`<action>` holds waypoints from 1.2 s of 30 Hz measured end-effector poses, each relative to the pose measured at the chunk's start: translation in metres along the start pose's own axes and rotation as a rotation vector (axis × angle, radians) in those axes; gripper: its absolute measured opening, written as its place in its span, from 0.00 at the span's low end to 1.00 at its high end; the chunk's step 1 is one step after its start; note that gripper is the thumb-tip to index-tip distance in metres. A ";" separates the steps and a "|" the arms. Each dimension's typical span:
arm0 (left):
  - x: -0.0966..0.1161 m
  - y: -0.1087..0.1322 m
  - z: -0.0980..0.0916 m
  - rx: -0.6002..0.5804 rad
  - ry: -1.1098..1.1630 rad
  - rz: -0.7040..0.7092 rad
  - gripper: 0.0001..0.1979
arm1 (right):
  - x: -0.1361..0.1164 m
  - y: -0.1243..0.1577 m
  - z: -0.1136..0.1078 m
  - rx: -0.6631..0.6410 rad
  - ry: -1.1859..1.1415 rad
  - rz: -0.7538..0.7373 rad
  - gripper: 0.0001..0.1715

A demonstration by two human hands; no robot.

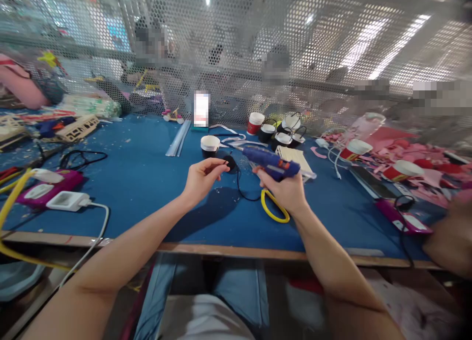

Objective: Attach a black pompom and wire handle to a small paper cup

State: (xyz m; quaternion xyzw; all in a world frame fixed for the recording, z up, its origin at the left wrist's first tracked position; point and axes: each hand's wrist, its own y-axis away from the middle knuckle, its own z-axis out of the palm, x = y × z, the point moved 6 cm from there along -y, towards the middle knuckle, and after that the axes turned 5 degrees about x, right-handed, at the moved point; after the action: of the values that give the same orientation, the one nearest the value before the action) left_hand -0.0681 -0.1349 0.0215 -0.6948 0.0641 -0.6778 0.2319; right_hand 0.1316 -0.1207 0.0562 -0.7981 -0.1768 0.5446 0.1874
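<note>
My right hand is wrapped round a blue hot glue gun, whose nozzle points left and away from me. My left hand is closed in a pinch. At its fingertips is a small dark round piece, tilted above the table; its details are blurred. A paper cup, white at the rim and black below, stands just beyond my left hand. Beneath my right hand shows a yellow loop handle. A thin black cord curves between the round piece and this handle.
Several black-and-white cups with wire handles and a red cup stand at the back. A lit phone leans before the perforated metal screen. Purple power strips lie left and right. Pink scraps cover the right side, near another person's arm.
</note>
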 end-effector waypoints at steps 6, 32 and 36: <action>0.002 -0.001 -0.003 0.006 0.006 -0.037 0.11 | 0.014 0.014 0.005 0.080 0.015 -0.075 0.10; 0.001 -0.001 -0.001 -0.006 0.007 -0.031 0.10 | 0.012 0.012 0.002 0.093 0.167 -0.209 0.09; 0.002 0.000 -0.001 -0.008 0.001 -0.027 0.09 | 0.010 0.012 0.003 0.074 0.165 -0.223 0.08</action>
State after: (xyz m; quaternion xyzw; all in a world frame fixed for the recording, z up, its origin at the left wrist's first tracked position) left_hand -0.0693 -0.1355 0.0233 -0.6963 0.0576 -0.6808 0.2199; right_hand 0.1331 -0.1259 0.0414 -0.8083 -0.2283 0.4589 0.2898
